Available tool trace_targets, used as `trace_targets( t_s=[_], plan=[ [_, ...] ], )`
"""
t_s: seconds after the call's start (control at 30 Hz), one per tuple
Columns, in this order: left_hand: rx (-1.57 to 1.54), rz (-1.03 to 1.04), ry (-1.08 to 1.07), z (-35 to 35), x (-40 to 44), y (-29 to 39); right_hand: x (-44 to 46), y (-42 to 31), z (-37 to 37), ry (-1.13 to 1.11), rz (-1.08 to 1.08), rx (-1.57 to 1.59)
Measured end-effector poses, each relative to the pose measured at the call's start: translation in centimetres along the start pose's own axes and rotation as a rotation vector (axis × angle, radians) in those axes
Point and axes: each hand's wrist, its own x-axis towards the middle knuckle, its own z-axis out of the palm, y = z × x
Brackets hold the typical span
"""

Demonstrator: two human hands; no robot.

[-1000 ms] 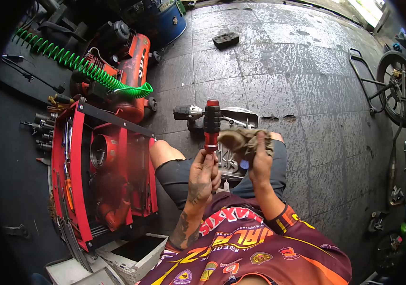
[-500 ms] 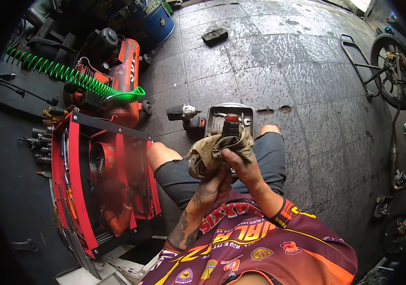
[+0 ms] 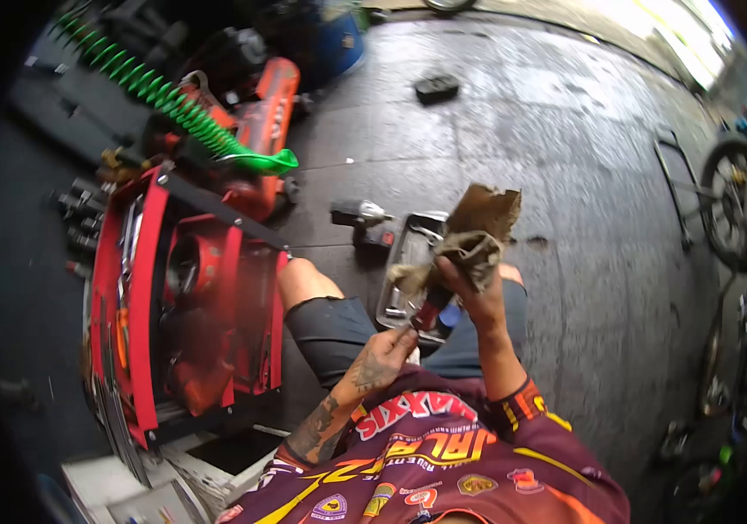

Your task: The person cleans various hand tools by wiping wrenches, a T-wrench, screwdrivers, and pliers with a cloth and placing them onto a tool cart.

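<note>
My right hand (image 3: 475, 293) is closed around a crumpled, dirty olive-brown rag (image 3: 485, 218), whose loose end sticks up and away from me. From below the rag comes a tool with a dark red and black handle (image 3: 431, 310); its upper part is hidden by cloth and fingers, so I cannot tell its exact kind. My left hand (image 3: 393, 347) pinches the lower end of this tool, close to my lap. Beneath both hands, between my knees, a metal tray (image 3: 388, 293) holds wrenches, sockets and a blue round thing.
A cordless impact wrench (image 3: 363, 218) stands left of the tray. To my left is a red tool cart (image 3: 153, 314), with a red air compressor (image 3: 270, 122) and green coiled hose (image 3: 159, 92) behind. A dark block (image 3: 437, 87) lies ahead; a motorcycle wheel (image 3: 737, 205) is at right.
My hands have moved apart, the left one down to the tool's end. The tool's handle now points toward me, and the rag has shifted right and spread upward. The whole view has tilted.
</note>
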Motion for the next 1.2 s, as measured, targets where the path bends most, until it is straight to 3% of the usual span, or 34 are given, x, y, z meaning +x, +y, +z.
trace_targets(
  t_s=[0.03,0.07,0.1,0.17,0.27,0.3,0.37,0.43,0.47,0.5,0.57,0.63,0.7,0.77,0.83,0.87,0.9,0.93,1.0,1.1,1.2],
  plan=[
    [0.075,0.084,0.008,-0.4,0.2,-0.7,0.6,0.9,-0.1,0.009,-0.126,-0.180],
    [0.192,0.048,0.006,-0.9,-0.2,0.4,0.4,0.8,0.6,0.016,-0.090,-0.043],
    [0.305,-0.001,0.012,-1.1,-0.8,1.9,0.8,1.0,1.2,0.023,-0.279,-0.183],
    [0.494,-0.068,0.116,-0.7,-1.4,3.0,0.7,1.1,2.5,0.006,-0.191,-0.116],
    [0.493,0.113,0.433,0.2,-0.9,3.3,0.1,3.5,3.8,0.035,-0.154,-0.233],
    [0.517,-0.066,0.427,-0.3,-0.4,3.6,-0.3,3.3,5.0,0.101,-0.220,-0.208],
    [0.431,0.069,0.339,-0.3,0.9,-0.5,0.4,4.1,4.4,0.065,-0.069,-0.141],
    [0.121,0.332,0.299,0.2,1.5,-3.2,-0.1,2.4,5.3,0.068,0.072,0.187],
    [0.148,0.341,0.319,-0.2,1.0,-3.2,-0.4,2.3,5.4,0.127,0.110,0.267],
    [-0.313,0.262,0.103,0.0,-0.1,-2.8,-0.7,2.6,5.3,0.190,0.155,0.340],
    [-0.766,0.162,-0.121,-1.0,-1.4,-1.7,-0.2,5.9,3.2,0.128,0.098,0.186],
    [-1.026,0.355,-0.366,-3.8,-2.2,1.2,0.3,7.2,2.5,0.078,0.052,0.010],
    [-0.921,0.676,-0.203,-8.5,-3.4,5.1,0.7,7.1,2.4,0.164,-0.293,-0.384],
    [-0.604,0.754,0.273,-14.0,-5.7,12.1,1.3,7.7,1.5,0.261,0.168,0.227],
    [-0.200,0.844,0.560,-20.2,-5.7,15.5,0.2,6.9,2.3,0.304,0.222,0.353],
    [-0.151,0.972,0.690,-23.0,-4.6,17.1,0.4,10.9,0.7,0.259,0.169,0.291],
    [0.145,0.998,1.013,-26.2,-4.0,18.9,0.2,12.0,0.7,0.269,0.122,0.235],
    [0.129,0.995,1.133,-28.3,-3.5,20.9,0.2,14.9,-0.2,0.245,0.112,0.139],
    [0.496,0.736,1.486,-35.8,-2.7,21.4,0.2,18.0,-1.9,0.218,0.124,0.033],
    [0.391,0.741,1.422,-40.7,-0.8,22.0,0.2,17.6,-2.5,0.201,0.233,0.010],
    [0.562,0.752,1.485,-46.3,2.1,18.1,0.3,16.1,-2.1,0.268,0.236,0.099]
  ],
)
